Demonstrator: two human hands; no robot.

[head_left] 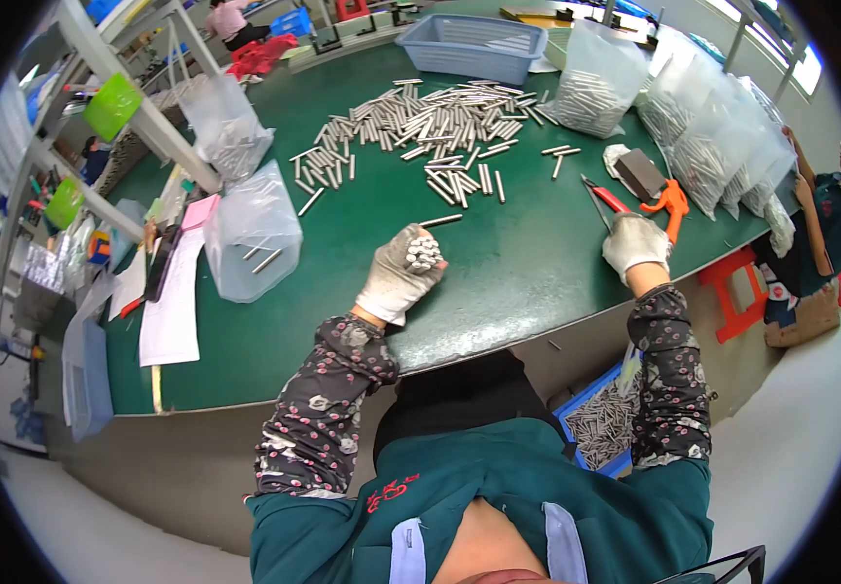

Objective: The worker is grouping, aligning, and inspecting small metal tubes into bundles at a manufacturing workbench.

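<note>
In my left hand (401,273), gloved in white and closed, is a bundle of short metal rods (424,255), their round ends facing up. Just beyond it a single rod (441,221) lies on the green table (518,263). My right hand (637,243), also gloved, has its fingers curled by the table's right front at a red-handled tool (613,200) with a dark metal tip; the fingers partly hide the grip. An orange-handled tool (674,206) lies against that hand's right side. A loose heap of similar rods (440,117) spreads over the far middle of the table.
A dark block (640,175) sits beyond my right hand. Rod-filled plastic bags (591,88) stand far right; a grey-blue bin (474,54) is at the back. Left are an open clear bag (253,234) and paper sheets (169,316). Below the edge sits a blue crate (568,409) of rods. Another person's arm (810,214) shows right.
</note>
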